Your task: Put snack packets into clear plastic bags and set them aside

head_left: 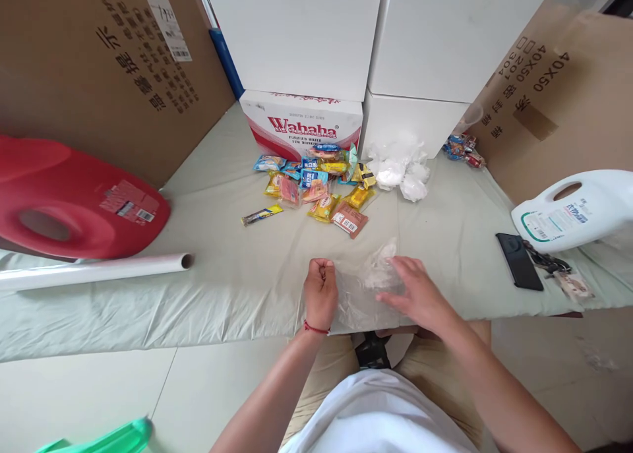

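A clear thin plastic bag (pixel 363 295) is stretched out near the front edge of the table, between my two hands. My left hand (pixel 321 293), with a red string on the wrist, is closed in a fist on the bag's left side. At the bag's right end is my right hand (pixel 415 291), its thumb and fingers apart and close to the crumpled film; firm contact cannot be made out. Beyond the bag lies a pile of small wrapped snacks (pixel 316 182), with a brown packet (pixel 350 218) nearest me. A thin yellow-and-dark stick packet (pixel 262 214) lies to the pile's left.
White boxes (pixel 306 37) and a Wahaha carton (pixel 304 126) stand behind the snacks, beside bunched clear bags (pixel 400 169). On the left are a red jug (pixel 84 202) and a white roll (pixel 99 270). A white detergent bottle (pixel 573 212) and black phone (pixel 519 260) lie right.
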### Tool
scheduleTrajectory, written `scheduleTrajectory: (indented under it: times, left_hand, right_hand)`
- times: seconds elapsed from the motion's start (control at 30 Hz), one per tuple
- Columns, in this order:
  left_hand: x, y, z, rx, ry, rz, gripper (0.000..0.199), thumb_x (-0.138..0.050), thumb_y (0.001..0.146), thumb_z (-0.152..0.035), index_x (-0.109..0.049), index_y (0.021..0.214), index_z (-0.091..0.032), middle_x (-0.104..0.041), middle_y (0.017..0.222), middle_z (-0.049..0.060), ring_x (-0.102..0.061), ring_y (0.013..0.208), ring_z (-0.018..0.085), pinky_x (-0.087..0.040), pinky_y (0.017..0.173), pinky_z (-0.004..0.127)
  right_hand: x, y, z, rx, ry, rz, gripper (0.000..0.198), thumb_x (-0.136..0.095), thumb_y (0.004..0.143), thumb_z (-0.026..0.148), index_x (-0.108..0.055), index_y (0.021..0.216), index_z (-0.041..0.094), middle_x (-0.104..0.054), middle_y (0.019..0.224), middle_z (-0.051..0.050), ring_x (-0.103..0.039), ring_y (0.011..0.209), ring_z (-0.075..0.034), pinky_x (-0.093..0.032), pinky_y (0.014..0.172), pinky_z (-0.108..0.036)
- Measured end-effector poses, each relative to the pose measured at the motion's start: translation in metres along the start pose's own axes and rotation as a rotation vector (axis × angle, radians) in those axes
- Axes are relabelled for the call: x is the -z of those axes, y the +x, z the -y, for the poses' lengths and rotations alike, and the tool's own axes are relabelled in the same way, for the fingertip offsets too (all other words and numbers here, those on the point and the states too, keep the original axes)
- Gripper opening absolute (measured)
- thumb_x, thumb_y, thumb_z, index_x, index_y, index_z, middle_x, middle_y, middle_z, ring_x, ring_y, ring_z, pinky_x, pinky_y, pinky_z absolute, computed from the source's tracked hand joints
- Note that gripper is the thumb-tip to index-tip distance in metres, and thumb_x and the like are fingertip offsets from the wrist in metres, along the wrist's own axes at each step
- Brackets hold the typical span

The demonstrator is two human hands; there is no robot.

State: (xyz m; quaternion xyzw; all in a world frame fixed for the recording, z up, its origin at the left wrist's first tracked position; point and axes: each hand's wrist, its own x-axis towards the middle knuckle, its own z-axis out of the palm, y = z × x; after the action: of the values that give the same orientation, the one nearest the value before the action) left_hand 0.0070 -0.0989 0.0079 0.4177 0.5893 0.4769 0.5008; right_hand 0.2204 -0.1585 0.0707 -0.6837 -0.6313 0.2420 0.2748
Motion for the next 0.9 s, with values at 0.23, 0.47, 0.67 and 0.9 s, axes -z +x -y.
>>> scheduleTrajectory:
  times: [0.23, 0.47, 0.67, 0.9]
  left_hand:
    - [0.03, 0.016, -0.006, -0.012, 0.029, -0.101, 0.027, -0.059, 0.091, -0.05, -0.051, 0.087, -0.024, -0.045, 0.064, -0.007, -0.042, 0.055, 0.013, -0.036, 0.054, 0.024]
    - [0.05, 0.025, -0.002, 0.046, 0.056, -0.146, 0.027, -0.057, 0.09, -0.05, -0.049, 0.087, -0.024, -0.042, 0.061, -0.008, -0.039, 0.05, 0.012, -0.033, 0.049, 0.023]
    - [0.052, 0.021, 0.001, 0.008, 0.193, -0.139, 0.026, -0.054, 0.092, -0.049, -0.053, 0.086, -0.023, -0.049, 0.064, -0.006, -0.047, 0.058, 0.015, -0.038, 0.057, 0.026]
    - [0.049, 0.018, -0.002, -0.079, 0.35, -0.121, 0.028, -0.047, 0.097, -0.048, -0.053, 0.084, -0.024, -0.052, 0.067, -0.004, -0.052, 0.065, 0.017, -0.039, 0.065, 0.028]
  right_hand:
    - [-0.03, 0.034, -0.002, -0.244, 0.472, -0.065, 0.031, -0.066, 0.084, 0.052, -0.071, 0.085, 0.022, -0.067, 0.069, -0.001, -0.058, 0.064, -0.017, -0.049, 0.065, -0.031]
    - [-0.024, 0.005, -0.043, -0.488, 0.607, -0.093, 0.041, -0.073, 0.075, 0.062, -0.067, 0.079, 0.021, -0.064, 0.061, -0.001, -0.061, 0.06, -0.019, -0.047, 0.052, -0.029]
    - [0.018, -0.02, -0.07, -0.411, -0.084, -0.047, 0.032, -0.056, 0.087, 0.051, -0.071, 0.085, 0.024, -0.07, 0.069, -0.002, -0.062, 0.06, -0.02, -0.044, 0.059, -0.031]
    - [0.043, -0.014, -0.011, 0.061, -0.246, 0.045, 0.031, -0.049, 0.101, 0.043, -0.072, 0.114, 0.026, -0.07, 0.086, -0.003, -0.062, 0.066, -0.017, -0.048, 0.065, -0.029]
